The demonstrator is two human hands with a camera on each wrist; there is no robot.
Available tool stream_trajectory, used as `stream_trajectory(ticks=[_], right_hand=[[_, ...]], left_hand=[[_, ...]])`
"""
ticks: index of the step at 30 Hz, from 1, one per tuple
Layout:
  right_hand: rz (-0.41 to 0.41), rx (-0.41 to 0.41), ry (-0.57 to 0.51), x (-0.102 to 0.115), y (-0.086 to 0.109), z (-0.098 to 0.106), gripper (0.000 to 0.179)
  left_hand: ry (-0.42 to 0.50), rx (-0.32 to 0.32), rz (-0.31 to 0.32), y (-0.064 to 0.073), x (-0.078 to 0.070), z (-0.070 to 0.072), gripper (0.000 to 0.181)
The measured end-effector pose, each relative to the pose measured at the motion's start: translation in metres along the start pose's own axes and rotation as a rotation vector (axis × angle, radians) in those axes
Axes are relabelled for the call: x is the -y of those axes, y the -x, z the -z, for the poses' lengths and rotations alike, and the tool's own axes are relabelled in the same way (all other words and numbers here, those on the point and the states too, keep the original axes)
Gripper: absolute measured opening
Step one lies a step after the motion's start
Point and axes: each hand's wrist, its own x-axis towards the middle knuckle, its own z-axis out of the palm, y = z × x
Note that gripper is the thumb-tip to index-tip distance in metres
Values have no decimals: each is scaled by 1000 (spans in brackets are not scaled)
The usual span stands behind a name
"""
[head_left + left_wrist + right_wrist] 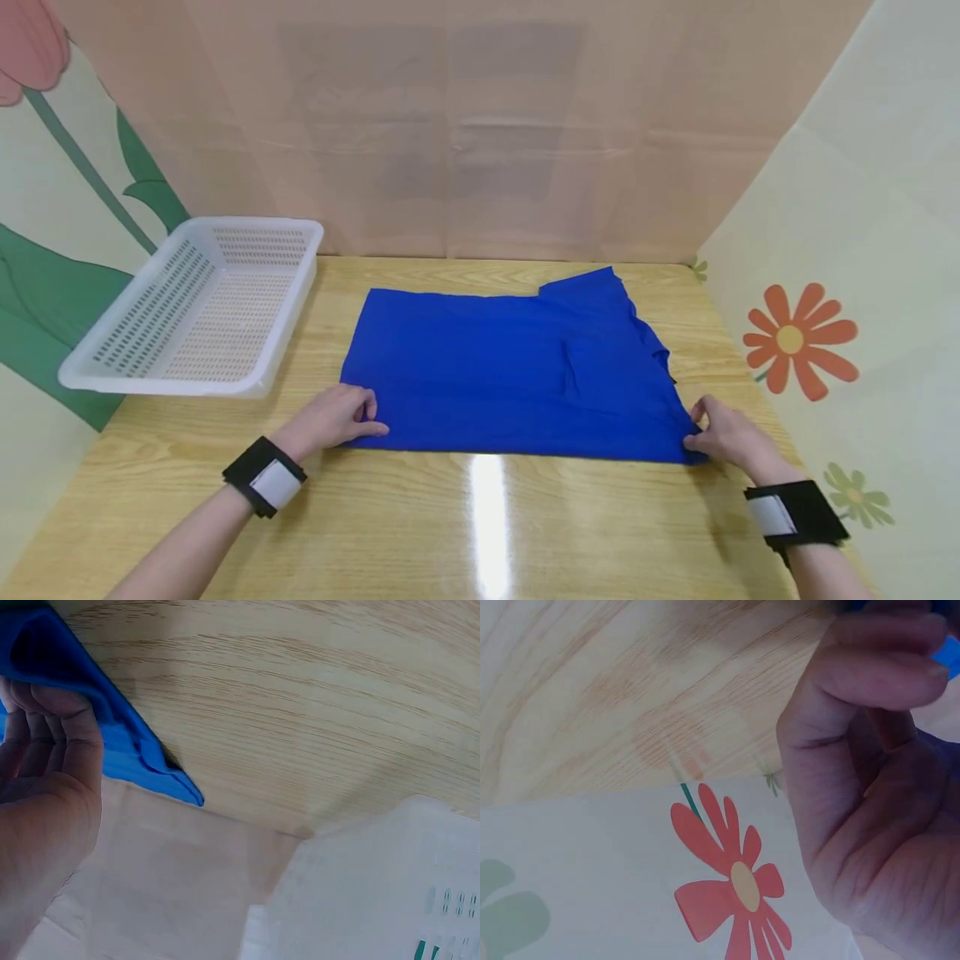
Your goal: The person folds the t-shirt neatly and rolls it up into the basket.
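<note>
A blue shirt [480, 367] lies folded lengthwise on the table, a sleeve-like flap [588, 287] jutting out at its far right. At its near left corner my left hand [333, 421] grips the cloth; in the left wrist view, the curled fingers [79, 735] go in under a fold of the blue shirt [120, 742]. My right hand [731, 433] pinches the near right corner between thumb and fingers. Seen from the right wrist, the right hand [877, 772] has bent fingers, and only scraps of blue show beyond them. Small wrinkles run across the shirt's right half.
A white perforated plastic basket [258, 379] stands on the left of the wooden table [390, 525]. Behind the table rises a beige covered panel [450, 167]. Along the right runs a pale wall covering with a red flower [801, 340] printed on it.
</note>
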Motion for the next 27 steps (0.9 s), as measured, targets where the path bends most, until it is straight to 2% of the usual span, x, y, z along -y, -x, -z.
stream_trajectory(ticks=[9, 20, 24, 27], right_hand=[[-30, 59, 29, -3, 4, 0, 33], [-7, 103, 21, -7, 7, -2, 25], [-24, 135, 6, -7, 5, 2, 24], [23, 107, -23, -7, 3, 5, 27]], left_hand=[[38, 55, 50, 6, -5, 1, 34], [79, 118, 50, 9, -7, 5, 35], [132, 165, 46, 7, -5, 8, 33], [181, 182, 22, 3, 0, 14, 27]])
